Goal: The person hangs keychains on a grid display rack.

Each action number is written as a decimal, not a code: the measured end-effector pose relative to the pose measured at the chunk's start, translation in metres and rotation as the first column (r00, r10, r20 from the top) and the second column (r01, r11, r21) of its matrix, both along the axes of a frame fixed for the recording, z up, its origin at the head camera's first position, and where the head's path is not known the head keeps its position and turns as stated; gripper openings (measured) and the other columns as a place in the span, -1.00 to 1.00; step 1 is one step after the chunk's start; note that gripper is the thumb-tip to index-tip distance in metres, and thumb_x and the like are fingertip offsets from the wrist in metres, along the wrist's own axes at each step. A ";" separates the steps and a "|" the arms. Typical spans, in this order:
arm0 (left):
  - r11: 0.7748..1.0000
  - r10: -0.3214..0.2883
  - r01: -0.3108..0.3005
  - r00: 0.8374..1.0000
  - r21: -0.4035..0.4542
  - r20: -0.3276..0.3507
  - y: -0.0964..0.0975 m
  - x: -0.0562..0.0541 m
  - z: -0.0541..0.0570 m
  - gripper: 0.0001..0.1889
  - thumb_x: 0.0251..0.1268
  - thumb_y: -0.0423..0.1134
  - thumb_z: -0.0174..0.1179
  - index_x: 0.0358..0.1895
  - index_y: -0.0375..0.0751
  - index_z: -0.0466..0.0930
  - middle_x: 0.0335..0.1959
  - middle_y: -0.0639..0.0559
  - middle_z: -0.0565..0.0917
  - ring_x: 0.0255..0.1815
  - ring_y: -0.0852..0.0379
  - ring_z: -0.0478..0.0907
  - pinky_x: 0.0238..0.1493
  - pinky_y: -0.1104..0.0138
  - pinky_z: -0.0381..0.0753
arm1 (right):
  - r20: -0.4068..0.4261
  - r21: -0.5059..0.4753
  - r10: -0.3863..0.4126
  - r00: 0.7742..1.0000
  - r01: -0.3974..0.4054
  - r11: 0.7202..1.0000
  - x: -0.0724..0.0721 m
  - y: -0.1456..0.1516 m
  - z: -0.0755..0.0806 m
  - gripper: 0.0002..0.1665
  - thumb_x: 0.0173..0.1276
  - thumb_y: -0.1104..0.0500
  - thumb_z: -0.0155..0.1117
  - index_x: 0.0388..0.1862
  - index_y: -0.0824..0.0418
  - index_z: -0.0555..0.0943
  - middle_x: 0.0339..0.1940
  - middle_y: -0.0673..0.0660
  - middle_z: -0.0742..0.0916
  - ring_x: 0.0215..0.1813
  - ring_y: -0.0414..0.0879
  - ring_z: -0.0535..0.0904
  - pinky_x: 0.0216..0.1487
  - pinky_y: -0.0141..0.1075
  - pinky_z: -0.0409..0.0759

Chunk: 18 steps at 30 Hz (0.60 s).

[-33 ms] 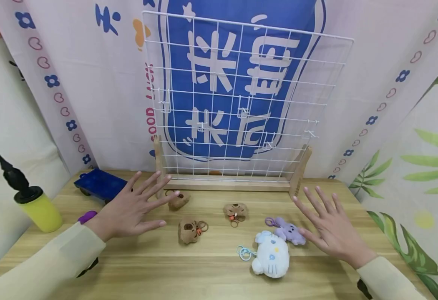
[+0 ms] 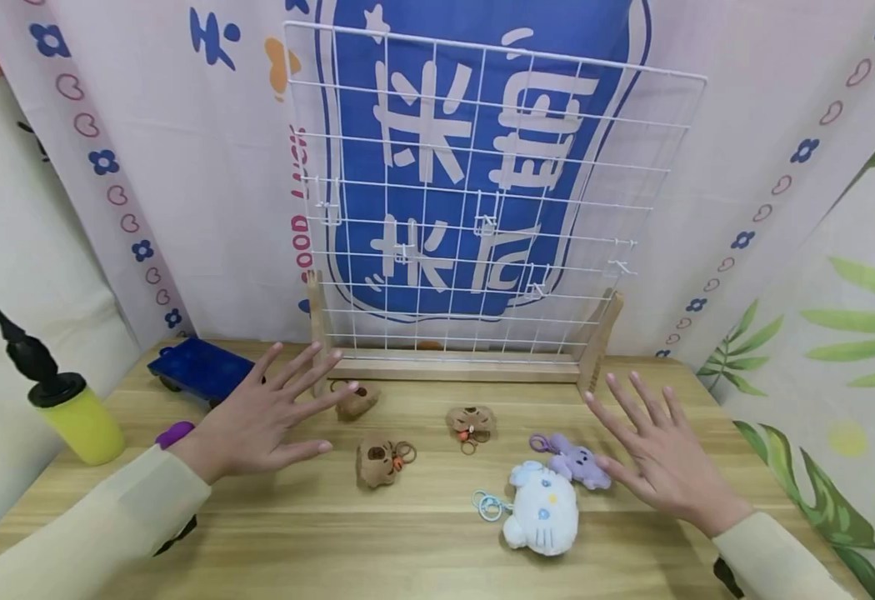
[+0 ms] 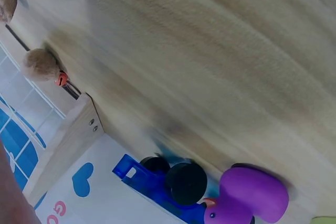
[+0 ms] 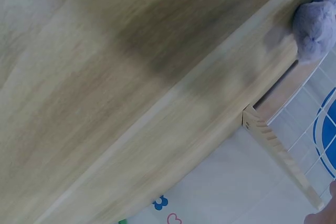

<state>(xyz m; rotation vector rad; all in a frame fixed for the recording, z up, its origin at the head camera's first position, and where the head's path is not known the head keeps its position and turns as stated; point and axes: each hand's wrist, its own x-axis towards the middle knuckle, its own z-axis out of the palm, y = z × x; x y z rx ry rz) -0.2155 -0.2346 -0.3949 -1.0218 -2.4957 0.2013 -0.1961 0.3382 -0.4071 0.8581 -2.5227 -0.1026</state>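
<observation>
My left hand (image 2: 257, 421) hovers with fingers spread over the table's left side, holding nothing. On the right, my right hand (image 2: 666, 458) is spread the same way, its thumb tip overlapping the purple plush keychain (image 2: 578, 462) in the head view. A larger white-and-blue cat plush keychain (image 2: 546, 512) lies just in front of the purple one. Three brown plush keychains are in the middle: one (image 2: 375, 462) near my left thumb, another (image 2: 357, 402) by my left fingertips, and a third (image 2: 471, 422) farther right. The purple plush (image 4: 315, 27) also shows in the right wrist view.
A white wire grid rack (image 2: 482, 150) with several small hooks stands in a wooden base (image 2: 452, 369) at the back. At left are a blue toy cart (image 2: 201, 367), a purple toy duck (image 3: 252, 195) and a yellow hand pump (image 2: 81, 425). Printed curtains (image 2: 745, 125) hang behind.
</observation>
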 end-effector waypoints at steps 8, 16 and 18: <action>1.000 -0.002 0.002 1.000 0.008 -0.012 -0.003 -0.001 -0.003 -0.20 0.45 0.49 -0.12 0.67 0.35 0.12 0.77 -0.06 0.02 0.80 -0.11 -0.23 0.69 -0.06 -0.67 | 0.002 0.006 0.007 1.000 -0.007 1.000 0.001 -0.001 0.007 -0.13 0.61 -0.42 -0.21 0.75 -0.10 0.08 0.81 0.15 -0.03 0.81 0.10 -0.40 0.71 0.03 -0.58; 0.999 0.029 -0.029 1.000 0.025 0.001 -0.006 -0.001 -0.003 -0.18 0.44 0.47 -0.07 0.70 0.37 0.03 0.78 -0.04 -0.04 0.81 -0.08 -0.31 0.69 -0.02 -0.70 | 0.049 0.027 0.025 0.998 -0.026 0.999 0.001 -0.014 0.013 -0.09 0.57 -0.32 0.02 0.76 -0.08 0.06 0.81 0.17 0.00 0.81 0.06 -0.38 0.69 -0.13 -0.64; 0.997 0.064 -0.066 0.997 0.049 0.042 -0.005 -0.002 -0.001 -0.18 0.45 0.45 -0.04 0.70 0.37 0.01 0.78 -0.07 -0.05 0.82 -0.06 -0.34 0.69 -0.02 -0.69 | 0.076 0.013 0.030 0.997 -0.031 0.999 0.001 -0.019 0.014 -0.08 0.55 -0.27 0.09 0.75 -0.06 0.07 0.80 0.19 0.05 0.81 0.07 -0.31 0.70 -0.17 -0.62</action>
